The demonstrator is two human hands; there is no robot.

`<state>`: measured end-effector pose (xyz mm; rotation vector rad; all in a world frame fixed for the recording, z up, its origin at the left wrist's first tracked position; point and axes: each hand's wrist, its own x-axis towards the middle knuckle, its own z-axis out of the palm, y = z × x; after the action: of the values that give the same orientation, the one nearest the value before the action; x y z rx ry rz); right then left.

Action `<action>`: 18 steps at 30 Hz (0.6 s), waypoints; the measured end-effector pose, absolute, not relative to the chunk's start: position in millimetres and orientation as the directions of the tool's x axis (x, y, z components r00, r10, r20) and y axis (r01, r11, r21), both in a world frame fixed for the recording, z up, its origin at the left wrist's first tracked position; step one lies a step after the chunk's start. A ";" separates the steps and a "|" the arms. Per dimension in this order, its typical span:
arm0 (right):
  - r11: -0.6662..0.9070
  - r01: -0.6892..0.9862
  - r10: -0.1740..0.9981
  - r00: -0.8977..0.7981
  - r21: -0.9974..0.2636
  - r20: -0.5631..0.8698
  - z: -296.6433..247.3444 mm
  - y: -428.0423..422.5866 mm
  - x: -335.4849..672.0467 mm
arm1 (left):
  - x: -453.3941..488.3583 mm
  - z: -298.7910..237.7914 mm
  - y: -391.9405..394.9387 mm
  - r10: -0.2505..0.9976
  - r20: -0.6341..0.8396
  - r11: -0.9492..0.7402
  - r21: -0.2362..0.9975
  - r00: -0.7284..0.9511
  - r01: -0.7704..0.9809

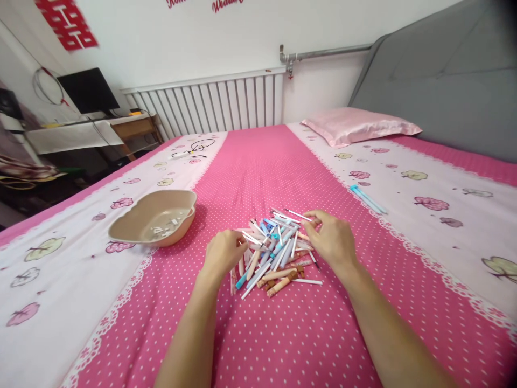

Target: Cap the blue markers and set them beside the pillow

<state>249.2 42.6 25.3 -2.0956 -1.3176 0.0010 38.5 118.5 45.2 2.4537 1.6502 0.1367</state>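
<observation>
A loose pile of pens and pen parts (278,253) lies on the pink dotted bedspread, with blue, white, peach and brown barrels crossing one another. My right hand (333,240), at the pile's far right side, pinches a thin white pen refill (298,214) with a dark tip pointing left. At the left side of the pile, my left hand (224,250) is closed, and slim white pen refills (253,238) stick out from its fingertips over the heap. Its inner fingers are partly hidden.
Left of the pile stands a tan plastic basin (141,215) with small pale pieces inside. Light-blue pens (368,199) lie apart on the right. Farther off are a black cable (197,148), a pink pillow (359,124), a radiator (210,102) and a grey headboard (440,75).
</observation>
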 end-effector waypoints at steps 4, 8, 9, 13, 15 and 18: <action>-0.268 0.818 0.801 0.483 -0.510 0.353 14.8 47.9 254.7 | 47.7 40.6 118.0 0.904 0.075 -0.423 0.288 0.420 0.859; -0.257 0.858 0.843 0.424 -0.444 0.331 -3.5 57.0 265.5 | 59.6 29.6 116.3 0.805 0.272 -0.593 0.395 0.528 0.701; -0.254 0.863 0.851 0.414 -0.438 0.322 -7.9 59.3 267.9 | 61.7 27.0 116.0 0.784 0.294 -0.620 0.400 0.546 0.675; -0.252 0.875 0.892 0.376 -0.413 0.252 -21.7 66.5 273.8 | 65.0 21.5 115.7 0.757 0.285 -0.651 0.405 0.588 0.642; -0.251 0.887 0.921 0.342 -0.387 0.187 -25.9 68.7 274.6 | 65.2 21.5 115.6 0.743 0.279 -0.666 0.405 0.609 0.627; -0.256 0.897 0.943 0.314 -0.360 0.112 -28.4 70.4 274.6 | 66.8 22.6 113.7 0.693 0.291 -0.714 0.407 0.660 0.570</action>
<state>274.6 70.4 -28.4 -2.2304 -1.6436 0.1778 66.8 113.7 22.6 2.5981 1.0128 0.6253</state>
